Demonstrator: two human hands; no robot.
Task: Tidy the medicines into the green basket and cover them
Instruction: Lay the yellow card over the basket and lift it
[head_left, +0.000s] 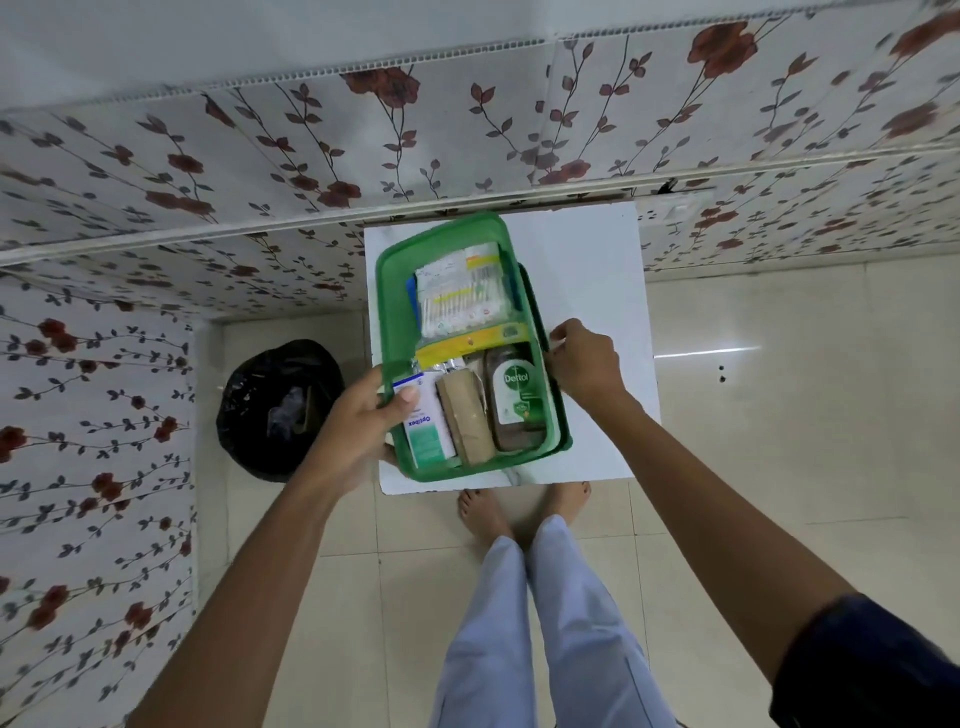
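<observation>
On a small white table (587, 260) a green-rimmed cover with a see-through panel (387, 291) lies over the green basket, whose darker edge (535, 312) shows along the right side. Through the panel I see a pack of cotton swabs (460, 296), a Dettol bottle (517, 400), a brown roll (465, 421) and a white Optibex box (428, 431). My left hand (358, 426) grips the cover's near left edge, thumb on top. My right hand (587, 364) pinches its right edge.
A bin lined with a black bag (275, 410) stands on the floor left of the table. Flower-patterned wall panels (260, 171) run behind and to the left. My bare feet (519, 509) stand on pale tiles at the table's front edge.
</observation>
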